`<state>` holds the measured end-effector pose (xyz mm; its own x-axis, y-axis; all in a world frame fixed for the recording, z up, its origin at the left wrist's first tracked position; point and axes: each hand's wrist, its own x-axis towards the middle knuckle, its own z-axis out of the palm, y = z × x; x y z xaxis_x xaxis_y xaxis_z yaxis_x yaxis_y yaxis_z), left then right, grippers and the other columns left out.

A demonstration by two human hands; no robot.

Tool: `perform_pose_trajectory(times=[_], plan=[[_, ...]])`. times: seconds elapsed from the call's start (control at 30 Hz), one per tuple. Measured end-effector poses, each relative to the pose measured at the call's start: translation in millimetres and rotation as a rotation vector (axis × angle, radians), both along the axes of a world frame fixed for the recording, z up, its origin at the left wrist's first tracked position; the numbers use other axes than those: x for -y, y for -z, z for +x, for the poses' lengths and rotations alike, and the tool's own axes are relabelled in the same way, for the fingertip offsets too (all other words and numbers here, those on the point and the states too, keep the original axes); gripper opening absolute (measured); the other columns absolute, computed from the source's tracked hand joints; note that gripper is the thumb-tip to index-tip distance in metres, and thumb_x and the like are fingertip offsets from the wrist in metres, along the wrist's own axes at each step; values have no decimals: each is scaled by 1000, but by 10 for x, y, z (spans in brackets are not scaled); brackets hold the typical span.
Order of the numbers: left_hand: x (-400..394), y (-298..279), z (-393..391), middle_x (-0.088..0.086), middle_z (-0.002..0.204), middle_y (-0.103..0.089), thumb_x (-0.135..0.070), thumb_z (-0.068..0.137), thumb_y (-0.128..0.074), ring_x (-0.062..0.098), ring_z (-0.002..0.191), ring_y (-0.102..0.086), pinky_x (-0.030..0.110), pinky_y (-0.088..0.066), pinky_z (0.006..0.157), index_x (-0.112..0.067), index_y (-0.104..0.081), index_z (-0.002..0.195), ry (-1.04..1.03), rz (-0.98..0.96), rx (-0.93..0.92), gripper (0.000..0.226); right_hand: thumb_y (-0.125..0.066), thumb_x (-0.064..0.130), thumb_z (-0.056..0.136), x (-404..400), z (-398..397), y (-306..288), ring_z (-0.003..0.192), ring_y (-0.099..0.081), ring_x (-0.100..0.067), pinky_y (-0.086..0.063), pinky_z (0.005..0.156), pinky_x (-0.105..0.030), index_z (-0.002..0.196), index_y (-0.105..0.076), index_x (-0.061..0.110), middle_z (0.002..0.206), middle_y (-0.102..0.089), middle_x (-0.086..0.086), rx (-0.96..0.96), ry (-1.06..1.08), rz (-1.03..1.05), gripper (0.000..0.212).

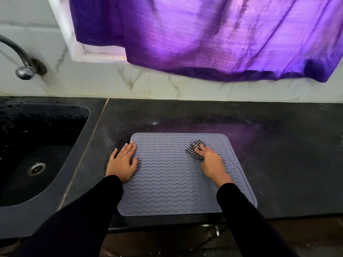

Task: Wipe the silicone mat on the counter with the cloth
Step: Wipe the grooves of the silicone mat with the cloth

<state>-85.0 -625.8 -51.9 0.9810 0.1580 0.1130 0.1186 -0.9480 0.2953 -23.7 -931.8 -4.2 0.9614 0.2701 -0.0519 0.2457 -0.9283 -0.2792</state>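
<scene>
A grey silicone mat point(172, 175) with wavy ridges lies flat on the dark counter point(278, 154), its front edge at the counter's front edge. My left hand point(123, 163) rests flat, fingers spread, on the mat's left edge. My right hand point(211, 163) presses a small black-and-white checked cloth point(196, 148) onto the mat's far right part; most of the cloth is under my fingers.
A dark sink point(37, 154) with a drain lies to the left of the mat. A metal tap point(22, 62) juts from the tiled wall above it. A purple curtain point(204, 34) hangs over the back of the counter.
</scene>
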Motion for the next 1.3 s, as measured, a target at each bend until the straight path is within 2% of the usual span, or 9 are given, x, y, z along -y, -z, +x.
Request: perform_pose_trajectory(times=[0.13,0.2,0.3,0.37,0.6,0.8,1.0,1.2,1.3], plan=[[19,-24,8,-9,154,-21,-56,70,-2,6,142,-13,37,-3,116,-22,-25,146,-8,6,2,86,-40,-13,77,294,66,-254,125,-51,-20,-33,101,-16,115,-67,17,131,-58,-5,-191,37,272,56],[27,-35,0,-9,154,-20,-56,70,-1,6,142,-13,37,-4,116,-22,-25,146,-7,10,5,86,-37,-14,78,379,130,-431,92,-68,-21,-51,76,-18,104,-71,13,99,-72,-6,-285,217,496,51],[19,-26,-8,-9,154,-19,-56,71,-1,6,142,-13,37,-4,116,-22,-25,146,-4,15,4,86,-32,-19,76,420,245,-569,48,-59,-17,-43,38,-12,89,-73,6,46,-63,4,-354,570,969,49],[15,-20,1,-8,154,-21,-56,71,-1,6,142,-14,37,-5,116,-22,-25,146,-3,10,13,85,-46,-5,82,368,282,-520,67,-61,-21,-48,51,-14,86,-75,16,57,-68,5,-229,695,1093,36],[24,-31,-4,-8,154,-22,-55,72,-2,7,142,-15,38,-5,116,-22,-26,146,-4,12,25,84,-44,2,88,-87,-41,20,137,-33,-29,-28,112,-37,133,-50,24,149,-36,-9,96,209,-12,51],[14,-21,-7,-7,153,-24,-55,74,-3,8,142,-16,38,-5,116,-20,-27,145,9,6,23,83,-30,8,96,-58,-43,81,140,-22,-36,-24,112,-45,145,-25,19,155,-17,-15,110,128,-349,50],[17,-34,-19,-8,154,-21,-55,73,-1,7,142,-14,36,-4,115,-21,-26,145,11,12,28,84,-37,8,94,-257,50,-191,116,-52,-36,-46,91,-42,119,-53,6,129,-51,-20,63,242,-295,30],[34,-47,-21,-8,154,-22,-55,73,-1,7,142,-15,36,-5,115,-22,-28,145,-1,18,42,83,-46,14,93,-168,367,-535,113,-54,-36,-43,87,-34,119,-59,0,122,-60,-22,-89,708,627,32],[28,-49,-16,-8,154,-22,-55,73,-2,7,142,-16,35,-5,115,-23,-28,145,-2,15,44,82,-49,8,86,-370,239,-301,115,-53,-35,-43,92,-35,129,-54,10,124,-59,-20,3,482,433,43]])
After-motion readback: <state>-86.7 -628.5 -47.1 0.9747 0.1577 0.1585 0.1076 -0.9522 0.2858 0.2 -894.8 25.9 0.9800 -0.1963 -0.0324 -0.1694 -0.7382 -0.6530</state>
